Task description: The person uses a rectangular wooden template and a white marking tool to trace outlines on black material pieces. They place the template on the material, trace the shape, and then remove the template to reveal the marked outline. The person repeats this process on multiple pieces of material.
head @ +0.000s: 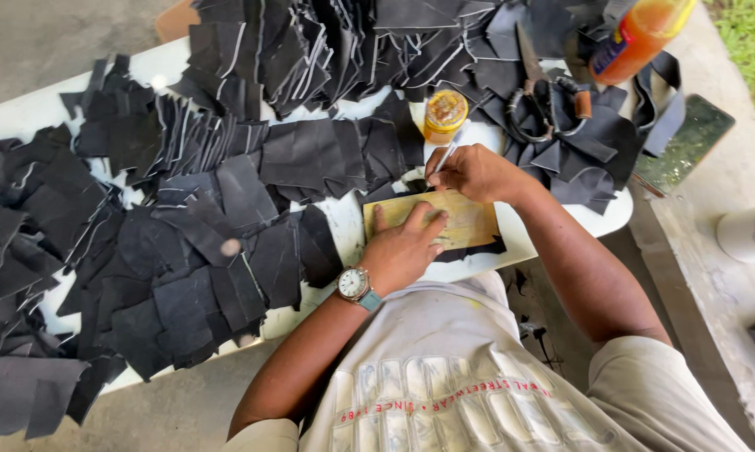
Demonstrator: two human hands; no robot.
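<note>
The right hand (476, 173) is closed around a thin pen (444, 157), pinched between thumb and fingers, with the pen's upper end slanting up and away from the knuckles. Its tip sits at the far edge of a tan card (457, 219), just under the hand. The left hand (407, 248) lies flat and open on the near-left part of that card, fingers spread and pressing down, gripping nothing. A watch (354, 284) with a pale strap sits on that wrist.

Under the card, a dark piece (478, 249) shows along its near edge, peeking out toward the person. Both rest on a white table (524, 243), whose bare edge shows just right of the card.

Just beyond the right hand stands a small jar (444, 113) with a yellow lid. Further out and to the right of it lie scissors (541, 99) with dark looped handles, on top of black scraps. Past those, at the far right corner, an orange bottle (641, 38) is tilted, cut off by the frame.

To the left of the left hand, black cut pieces (185, 243) cover most of the table, overlapping in loose heaps, and another heap (310, 46) lies beyond the jar.
</note>
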